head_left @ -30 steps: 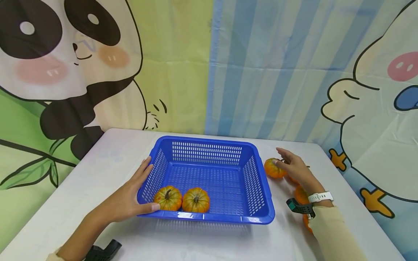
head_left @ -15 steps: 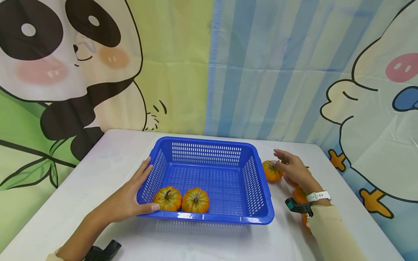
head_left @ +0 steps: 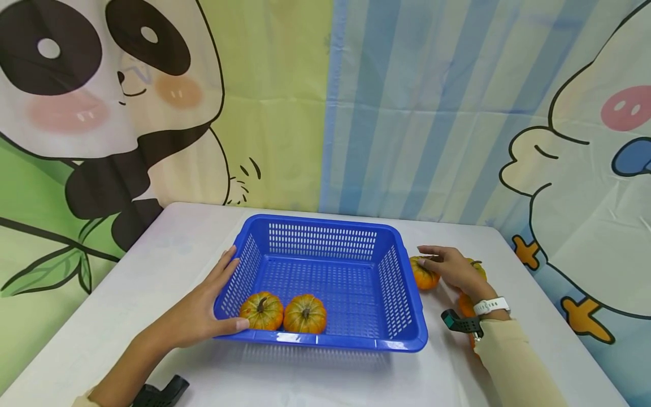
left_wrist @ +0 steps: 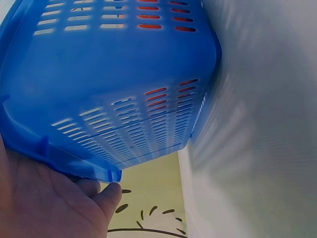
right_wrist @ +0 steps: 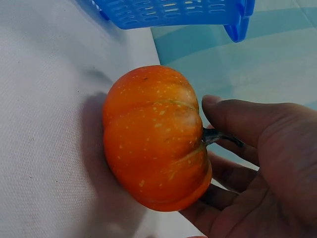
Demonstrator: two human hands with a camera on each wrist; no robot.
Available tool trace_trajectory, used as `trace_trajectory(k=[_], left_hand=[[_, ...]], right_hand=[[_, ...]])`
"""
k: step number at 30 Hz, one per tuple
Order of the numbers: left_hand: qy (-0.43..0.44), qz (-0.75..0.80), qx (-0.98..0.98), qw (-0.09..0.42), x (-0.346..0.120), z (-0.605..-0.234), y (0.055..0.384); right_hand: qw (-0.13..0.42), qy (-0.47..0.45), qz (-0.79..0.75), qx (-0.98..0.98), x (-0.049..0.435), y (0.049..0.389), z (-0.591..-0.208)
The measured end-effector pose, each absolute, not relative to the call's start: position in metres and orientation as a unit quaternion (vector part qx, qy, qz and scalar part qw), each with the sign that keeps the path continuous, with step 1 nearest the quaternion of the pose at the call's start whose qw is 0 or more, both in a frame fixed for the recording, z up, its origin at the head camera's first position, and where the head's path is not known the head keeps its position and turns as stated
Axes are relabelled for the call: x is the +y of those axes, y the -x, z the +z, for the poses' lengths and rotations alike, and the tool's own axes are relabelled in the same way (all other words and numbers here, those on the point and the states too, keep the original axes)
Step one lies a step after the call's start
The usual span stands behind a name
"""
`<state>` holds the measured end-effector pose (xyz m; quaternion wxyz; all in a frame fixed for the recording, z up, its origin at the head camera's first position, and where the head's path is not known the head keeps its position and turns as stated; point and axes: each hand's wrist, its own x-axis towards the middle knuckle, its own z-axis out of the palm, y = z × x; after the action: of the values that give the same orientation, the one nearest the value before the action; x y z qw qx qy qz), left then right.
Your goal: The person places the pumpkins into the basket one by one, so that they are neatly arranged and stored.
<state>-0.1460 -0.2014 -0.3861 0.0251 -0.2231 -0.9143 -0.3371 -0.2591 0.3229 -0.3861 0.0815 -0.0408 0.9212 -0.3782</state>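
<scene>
My left hand (head_left: 198,311) holds the near-left corner of a blue plastic basket (head_left: 356,341), thumb on the front rim and fingers along the left rim. Inside, two small orange-green pumpkins, a left one (head_left: 261,312) and a right one (head_left: 305,314), sit side by side against the front wall. Beyond the basket's right side, my right hand (head_left: 455,271) grips another small pumpkin (head_left: 424,277) from above. The right wrist view shows this orange pumpkin (right_wrist: 156,139) up close, thumb and fingers around its stem end. Whether it touches the table is unclear.
More pumpkins lie on the white table (head_left: 305,379) under and behind the right forearm: a yellowish one (head_left: 478,268) and an orange one (head_left: 465,305), partly hidden. A cartoon-printed curtain (head_left: 280,113) hangs behind the table.
My right hand and the pumpkin at its fingers have shifted slightly nearer, toward the basket's right wall. A yellowish pumpkin behind that hand has come into view. The left hand and basket stay put.
</scene>
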Motion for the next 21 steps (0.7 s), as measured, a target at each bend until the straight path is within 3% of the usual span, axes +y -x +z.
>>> trace_trajectory(k=[10, 21], left_hand=[[0.224, -0.336, -0.914, 0.025, -0.2018, -0.3854, 0.1456], [0.226, -0.337, -0.914, 0.027, -0.2019, -0.3862, 0.146]], right_hand=[[0.113, 0.04, -0.328, 0.937, 0.324, 0.2597, -0.3883], [0.11, 0.049, -0.322, 0.939, 0.3249, 0.2578, -0.3877]])
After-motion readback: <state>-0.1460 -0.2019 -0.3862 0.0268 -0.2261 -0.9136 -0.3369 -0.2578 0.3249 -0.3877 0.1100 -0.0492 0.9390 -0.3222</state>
